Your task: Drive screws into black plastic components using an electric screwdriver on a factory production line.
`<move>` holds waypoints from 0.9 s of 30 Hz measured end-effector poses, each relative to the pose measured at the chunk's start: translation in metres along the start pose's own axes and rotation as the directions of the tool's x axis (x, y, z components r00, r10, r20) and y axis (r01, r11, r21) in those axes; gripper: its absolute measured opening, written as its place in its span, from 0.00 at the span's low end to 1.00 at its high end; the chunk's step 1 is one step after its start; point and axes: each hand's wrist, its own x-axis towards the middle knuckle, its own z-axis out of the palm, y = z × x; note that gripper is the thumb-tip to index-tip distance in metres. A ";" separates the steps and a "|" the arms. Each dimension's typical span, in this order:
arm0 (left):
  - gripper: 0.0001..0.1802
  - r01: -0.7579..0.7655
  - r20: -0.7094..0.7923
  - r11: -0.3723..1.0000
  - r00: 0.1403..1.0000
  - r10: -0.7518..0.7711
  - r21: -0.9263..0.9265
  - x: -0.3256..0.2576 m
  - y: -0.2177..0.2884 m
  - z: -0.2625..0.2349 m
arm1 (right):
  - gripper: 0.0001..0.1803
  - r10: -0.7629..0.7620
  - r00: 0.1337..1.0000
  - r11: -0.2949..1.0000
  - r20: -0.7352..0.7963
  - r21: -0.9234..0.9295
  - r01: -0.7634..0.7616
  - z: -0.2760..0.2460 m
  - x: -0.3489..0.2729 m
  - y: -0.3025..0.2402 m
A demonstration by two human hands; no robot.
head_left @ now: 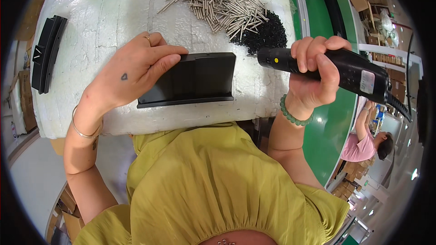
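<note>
My left hand (131, 70) pinches the upper left edge of a black angled part (193, 79), thumb and forefinger pressed together there. The part stands on the white-wrapped surface with its flanged long edge toward me. In my right hand (318, 63) is a black electric screwdriver (359, 75), fingers wrapped round its body. It lies nearly level, bit end to the left, just below a heap of small black screws (265, 34). Whether a screw sits on the bit is too small to tell. Beyond the screws spreads a pile of silvery metal pins (218, 2).
A second black part (47, 54), long and curved, lies at the left edge of the white-wrapped work surface (91, 22). To the right runs a green surface (322, 131) with a metal rail. The screwdriver's cord (400, 108) trails right. A person in pink (361, 147) is farther off.
</note>
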 end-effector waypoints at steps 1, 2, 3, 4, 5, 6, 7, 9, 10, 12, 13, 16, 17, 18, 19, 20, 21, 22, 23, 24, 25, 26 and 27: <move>0.13 -0.052 0.003 0.997 0.999 0.052 0.052 0.001 -0.006 0.002 | 0.15 -0.007 1.000 1.000 0.002 0.018 0.007 0.002 0.000 -0.004; 0.12 -0.104 0.009 0.989 0.995 0.103 0.104 0.002 -0.009 0.003 | 0.15 -0.014 1.000 0.999 0.004 0.036 0.014 0.004 0.001 -0.006; 0.12 -0.102 0.008 0.989 0.995 0.102 0.105 0.004 -0.008 0.003 | 0.15 -0.014 1.000 0.999 0.004 0.038 0.014 0.003 0.002 -0.006; 0.12 -0.123 -0.029 0.985 0.991 0.127 0.118 0.007 -0.005 0.004 | 0.15 -0.035 0.999 0.999 0.038 0.040 0.034 0.001 0.003 -0.007; 0.11 -0.143 -0.066 0.981 0.986 0.153 0.132 0.011 -0.002 0.005 | 0.15 -0.056 0.996 0.998 0.071 0.044 0.053 0.000 0.003 -0.007; 0.11 -0.143 -0.066 0.981 0.986 0.153 0.133 0.016 0.000 0.007 | 0.15 -0.036 0.999 0.998 0.032 0.050 0.034 0.003 0.003 -0.006; 0.11 -0.197 -0.123 0.972 0.969 0.212 0.126 0.023 0.002 0.010 | 0.15 -0.036 0.999 0.998 0.031 0.052 0.035 0.002 0.002 -0.005; 0.11 -0.250 -0.179 0.960 0.946 0.270 0.125 0.037 0.005 0.015 | 0.14 -0.006 1.000 1.000 0.027 -0.008 0.006 -0.001 0.001 0.001; 0.11 -0.285 -0.167 0.953 0.939 0.300 0.107 0.043 0.006 0.017 | 0.14 -0.007 1.000 1.000 0.025 0.009 0.007 -0.003 0.000 0.004; 0.11 -0.321 -0.155 0.943 0.931 0.331 0.088 0.057 0.008 0.023 | 0.14 -0.010 1.000 1.000 -0.005 0.018 0.011 -0.003 -0.001 0.000; 0.12 -0.318 -0.123 0.944 0.937 0.327 0.086 0.063 0.010 0.026 | 0.14 -0.014 0.999 0.999 -0.035 0.030 0.015 -0.003 -0.001 -0.004; 0.12 -0.371 -0.118 0.927 0.919 0.375 0.062 0.082 0.012 0.039 | 0.16 -0.047 0.997 0.994 0.053 0.100 0.042 -0.005 0.000 -0.019; 0.12 -0.422 -0.146 0.906 0.894 0.424 0.039 0.087 0.012 0.044 | 0.16 -0.059 0.996 0.992 0.067 0.116 0.051 -0.007 0.000 -0.022; 0.12 -0.420 -0.148 0.906 0.894 0.422 0.044 0.092 0.013 0.049 | 0.16 -0.075 0.991 0.992 0.112 0.114 0.062 -0.009 0.000 -0.024; 0.11 -0.470 -0.150 0.881 0.869 0.472 0.052 0.100 0.015 0.055 | 0.16 -0.079 0.991 0.991 0.112 0.114 0.067 -0.009 0.000 -0.027; 0.11 -0.517 -0.152 0.854 0.841 0.520 0.061 0.104 0.016 0.057 | 0.15 -0.073 0.989 0.993 0.129 0.101 0.060 -0.008 0.000 -0.031; 0.11 -0.518 -0.151 0.853 0.840 0.522 0.064 0.106 0.017 0.058 | 0.14 -0.066 0.987 0.995 0.146 0.089 0.054 -0.007 0.001 -0.034; 0.10 -0.559 -0.142 0.826 0.814 0.564 0.075 0.110 0.018 0.059 | 0.13 -0.066 0.987 0.995 0.144 0.077 0.055 -0.008 0.001 -0.038; 0.10 -0.598 -0.132 0.797 0.786 0.603 0.085 0.113 0.020 0.059 | 0.13 -0.070 0.988 0.996 0.139 0.071 0.060 -0.009 0.001 -0.041; 0.10 -0.604 -0.128 0.793 0.783 0.609 0.081 0.114 0.021 0.059 | 0.13 -0.074 0.987 0.995 0.143 0.075 0.064 -0.011 0.000 -0.043; 0.09 -0.582 -0.139 0.810 0.799 0.585 0.068 0.110 0.024 0.057 | 0.14 -0.076 0.986 0.994 0.150 0.085 0.063 -0.011 0.000 -0.045; 0.08 -0.560 -0.150 0.827 0.814 0.561 0.053 0.107 0.025 0.055 | 0.14 -0.080 0.983 0.992 0.165 0.112 0.062 -0.012 0.001 -0.045; 0.08 -0.558 -0.146 0.828 0.816 0.559 0.052 0.107 0.025 0.055 | 0.14 -0.079 0.984 0.992 0.161 0.114 0.061 -0.013 0.002 -0.046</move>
